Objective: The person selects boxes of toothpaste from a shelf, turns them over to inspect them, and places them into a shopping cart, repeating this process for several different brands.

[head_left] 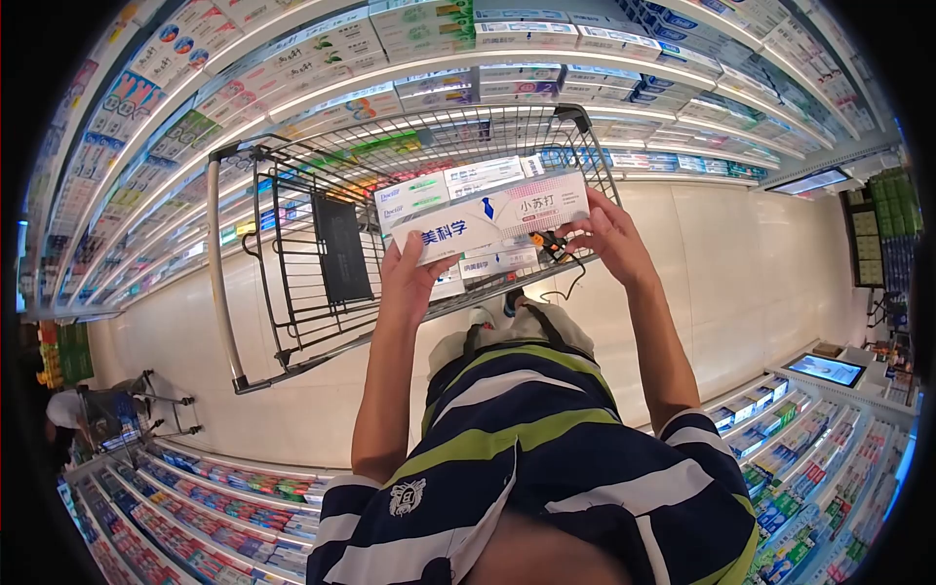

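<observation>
A long white and pink toothpaste box (492,216) is held level between both hands, its printed face up. My left hand (414,273) grips its left end, thumb on top. The right end is in my right hand (606,239), with the fingers around its edge. Beneath the box stands a wire shopping cart (292,234) holding other toothpaste boxes (411,192), partly hidden by the held one. An orange and black object with a cable (551,246) lies at the cart's near side, by my right hand.
Shelves of boxed goods (331,58) run along the far side behind the cart. More shelves (244,507) stand at the lower left and lower right. Another person (66,411) is beside a second cart (127,414) at the far left. A screen (827,369) is at the right.
</observation>
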The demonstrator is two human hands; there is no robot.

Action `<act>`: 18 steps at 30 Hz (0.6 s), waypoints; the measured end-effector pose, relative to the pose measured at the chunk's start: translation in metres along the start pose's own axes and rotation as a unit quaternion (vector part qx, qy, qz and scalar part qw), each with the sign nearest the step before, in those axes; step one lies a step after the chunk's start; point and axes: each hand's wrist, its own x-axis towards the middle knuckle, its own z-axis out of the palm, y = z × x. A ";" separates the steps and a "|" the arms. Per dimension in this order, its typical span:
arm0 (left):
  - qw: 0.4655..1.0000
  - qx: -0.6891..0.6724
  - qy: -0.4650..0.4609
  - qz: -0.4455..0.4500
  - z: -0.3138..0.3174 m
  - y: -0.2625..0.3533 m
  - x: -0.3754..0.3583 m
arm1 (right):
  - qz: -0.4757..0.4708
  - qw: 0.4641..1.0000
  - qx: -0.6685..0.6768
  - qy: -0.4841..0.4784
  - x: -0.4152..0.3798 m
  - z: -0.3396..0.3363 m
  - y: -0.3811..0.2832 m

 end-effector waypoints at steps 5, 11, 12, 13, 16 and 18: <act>0.994 0.024 -0.013 -0.109 -0.004 0.006 0.001 | 0.062 0.998 -0.005 -0.013 -0.001 0.003 0.002; 0.992 -0.007 -0.009 -0.124 -0.005 -0.004 0.000 | 0.107 0.994 0.019 0.030 -0.009 -0.007 0.018; 0.992 -0.012 0.004 -0.129 -0.002 -0.005 0.000 | 0.107 0.994 0.014 0.037 -0.010 -0.009 0.018; 0.991 -0.010 0.007 -0.131 -0.001 -0.006 -0.001 | 0.106 0.993 0.010 0.043 -0.011 -0.010 0.017; 0.989 -0.003 -0.006 -0.147 -0.001 -0.008 -0.001 | 0.106 0.993 0.021 0.044 -0.014 -0.018 0.018; 0.988 0.027 -0.013 -0.149 -0.007 -0.010 0.001 | 0.109 0.993 0.024 0.046 -0.016 -0.021 0.018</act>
